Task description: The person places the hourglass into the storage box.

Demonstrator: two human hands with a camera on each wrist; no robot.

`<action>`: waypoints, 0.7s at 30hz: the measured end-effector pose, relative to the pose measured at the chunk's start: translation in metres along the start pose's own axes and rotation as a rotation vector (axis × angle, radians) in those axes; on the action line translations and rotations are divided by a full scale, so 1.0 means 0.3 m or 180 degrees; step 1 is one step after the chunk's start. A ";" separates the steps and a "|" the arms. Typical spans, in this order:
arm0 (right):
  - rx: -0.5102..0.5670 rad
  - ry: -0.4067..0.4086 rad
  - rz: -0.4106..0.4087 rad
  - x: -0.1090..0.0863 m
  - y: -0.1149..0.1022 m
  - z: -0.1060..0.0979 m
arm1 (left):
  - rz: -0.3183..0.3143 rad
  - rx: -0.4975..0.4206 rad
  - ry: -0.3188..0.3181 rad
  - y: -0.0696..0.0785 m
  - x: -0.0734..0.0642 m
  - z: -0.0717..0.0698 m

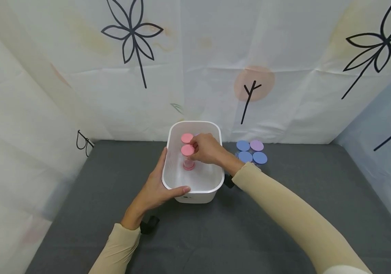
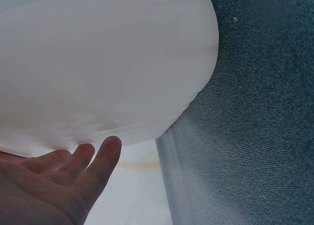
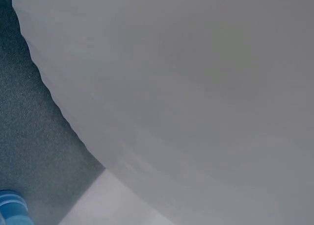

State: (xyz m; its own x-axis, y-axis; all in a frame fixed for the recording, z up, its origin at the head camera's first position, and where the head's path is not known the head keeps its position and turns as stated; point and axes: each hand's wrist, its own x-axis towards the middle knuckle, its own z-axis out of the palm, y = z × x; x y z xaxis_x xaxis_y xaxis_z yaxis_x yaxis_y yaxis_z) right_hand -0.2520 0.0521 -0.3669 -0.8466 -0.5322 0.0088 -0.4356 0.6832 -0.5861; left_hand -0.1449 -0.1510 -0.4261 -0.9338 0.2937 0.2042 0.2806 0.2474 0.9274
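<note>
A white plastic bin (image 1: 193, 196) stands on the dark table. My left hand (image 1: 154, 188) lies along its near left corner, thumb at the front rim and fingers against the left wall. In the left wrist view the fingers (image 2: 93, 166) are extended, tips at the white wall. My right hand (image 1: 208, 149) reaches into the bin and pinches a small pink-lidded container (image 1: 187, 150) between thumb and fingers. Just behind it is another pink lid (image 1: 186, 138). Below the held one shows a pink-rimmed clear round piece (image 1: 188, 164). The right wrist view shows only the bin's outer wall (image 3: 171, 112), no fingers.
Right of the bin stand several small containers with blue lids (image 1: 245, 157) and one with a purple lid (image 1: 256, 145). A blue container (image 3: 13, 208) shows at the right wrist view's corner. A patterned white cloth (image 1: 209, 106) hangs behind the dark grey table (image 1: 284, 243).
</note>
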 end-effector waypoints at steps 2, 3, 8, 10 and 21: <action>0.0007 0.0039 -0.0010 -0.003 0.000 -0.003 | -0.0003 -0.0002 -0.0004 0.001 0.000 0.000; 0.0015 0.0058 -0.0010 -0.005 -0.001 -0.005 | -0.0002 -0.0015 -0.0004 0.001 0.000 0.000; 0.0134 0.0119 0.0011 -0.025 -0.005 -0.022 | 0.0011 -0.0008 -0.0005 0.001 0.002 0.000; 0.0225 0.0134 0.0006 -0.035 -0.006 -0.032 | 0.0030 -0.0004 -0.0011 0.000 0.002 0.000; 0.0676 0.0300 0.0097 -0.093 0.003 -0.102 | 0.0086 -0.0118 0.0000 -0.003 0.006 0.002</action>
State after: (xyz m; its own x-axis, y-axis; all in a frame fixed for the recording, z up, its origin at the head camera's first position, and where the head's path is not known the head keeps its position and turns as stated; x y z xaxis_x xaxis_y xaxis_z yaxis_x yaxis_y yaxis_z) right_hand -0.2381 0.0829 -0.3430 -0.8876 -0.4569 0.0583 -0.3436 0.5723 -0.7446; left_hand -0.1467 -0.1502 -0.4268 -0.9260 0.2999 0.2294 0.2974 0.2050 0.9325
